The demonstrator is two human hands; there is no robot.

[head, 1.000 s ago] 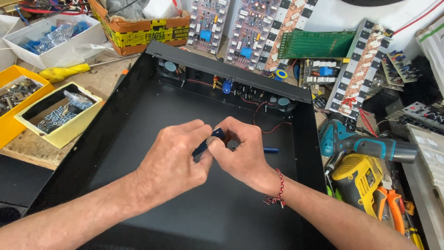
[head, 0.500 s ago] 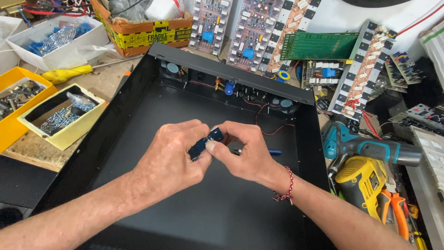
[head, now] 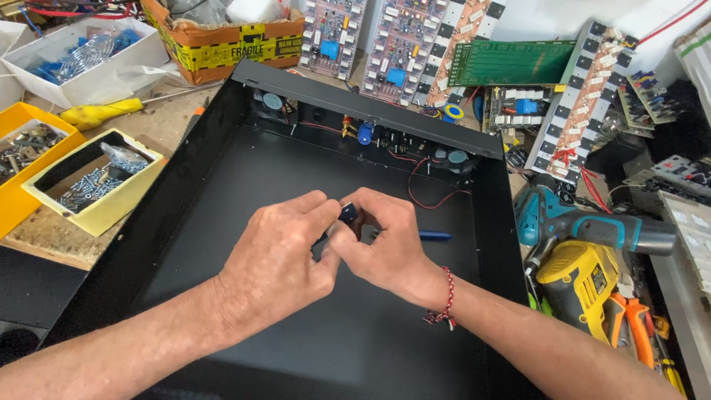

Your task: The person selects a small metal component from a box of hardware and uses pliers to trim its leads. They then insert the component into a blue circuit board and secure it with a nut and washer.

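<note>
- Small dark-blue part (head: 348, 213), pinched between my two hands above the middle of the black metal chassis (head: 222, 148); only its upper end shows, the rest is hidden by my fingers.
- It looks light, rigid and smooth, I judge, so it could slip; best held by its sides with fingertips, not squeezed hard.
- My left hand (head: 278, 263) is closed around its lower part, thumb and forefinger pressing the near side.
- My right hand (head: 385, 248) is curled shut too, fingertips nipping the top end; a red cord bracelet (head: 444, 300) sits at that wrist.
- Just beside my right knuckles a thin blue tool (head: 433, 235) lies on the chassis floor, apart from my fingers.
- Along the far wall run red wires (head: 429, 200), small fans and a blue knob.
- Left of the chassis stands a yellow tray of screws (head: 92, 181); to the right lie a teal drill (head: 585, 226) and a yellow drill (head: 585, 278).
- Circuit boards (head: 404, 44) lean beyond the far wall.
</note>
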